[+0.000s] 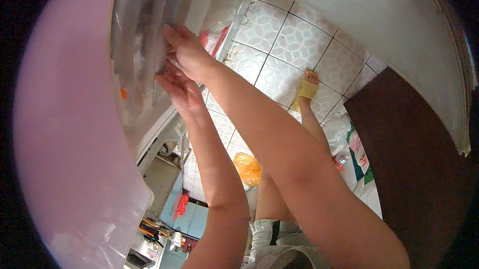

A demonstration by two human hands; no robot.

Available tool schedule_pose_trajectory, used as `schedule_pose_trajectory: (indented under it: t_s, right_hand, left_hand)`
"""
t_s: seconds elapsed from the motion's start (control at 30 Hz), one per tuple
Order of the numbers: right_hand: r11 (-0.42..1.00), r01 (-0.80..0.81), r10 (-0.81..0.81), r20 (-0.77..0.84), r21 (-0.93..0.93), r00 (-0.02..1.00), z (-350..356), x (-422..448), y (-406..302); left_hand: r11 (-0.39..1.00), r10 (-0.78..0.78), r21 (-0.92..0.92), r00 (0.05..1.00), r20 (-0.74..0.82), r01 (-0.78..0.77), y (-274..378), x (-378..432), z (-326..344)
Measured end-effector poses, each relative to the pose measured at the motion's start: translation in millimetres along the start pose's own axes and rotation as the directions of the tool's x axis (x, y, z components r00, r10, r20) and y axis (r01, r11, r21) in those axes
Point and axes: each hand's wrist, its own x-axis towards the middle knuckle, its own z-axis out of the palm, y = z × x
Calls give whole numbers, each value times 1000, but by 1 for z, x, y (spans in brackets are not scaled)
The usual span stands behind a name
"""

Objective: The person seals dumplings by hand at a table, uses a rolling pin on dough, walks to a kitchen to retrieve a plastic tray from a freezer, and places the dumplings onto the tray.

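Both of my hands reach into an open refrigerator compartment on the left. My right hand [192, 57] is the upper one, its thumb and fingers against the blurred edge of a clear plastic bin or panel [144, 40]. Just below it, my left hand [183, 89] has its palm turned up and its fingers curled towards the same edge. The fingertips are blurred and partly hidden, so I cannot tell whether either hand grips it. Beside my right hand, a clear bag with red print [215, 40] lies inside the compartment.
A pale door with a worn gasket [404, 18] swings out at upper right. A pinkish panel [71, 119] fills the left. Below are a tiled floor [277, 44], a yellow slipper [307, 89] on a foot, an orange plastic bag [247, 169] and a dark brown board [408, 149].
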Motion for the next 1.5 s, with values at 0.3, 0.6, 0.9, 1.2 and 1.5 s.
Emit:
schedule_pose_trajectory:
  t_s: [0.3,0.6,0.9,1.2,1.5]
  right_hand:
    - [998,20,-20,6,57,1000,-7,1,3]
    - [944,297,-58,-815,142,576,-87,-156,-118]
    - [720,690,-428,-829,-72,360,-145,-169,-139]
    - [957,277,-177,-930,-87,322,-175,-13,17]
    - [987,147,-146,-758,-66,635,-121,2,66]
  left_hand:
    - [968,-7,247,987,159,-33,-4,-3,2]
    - [937,250,303,937,-244,-171,7,-12,2]
    - [930,73,369,974,-216,12,6,-22,16]
    - [838,-413,46,687,-598,543,12,-194,-21]
    - [755,-442,96,611,-656,649,24,-207,-21]
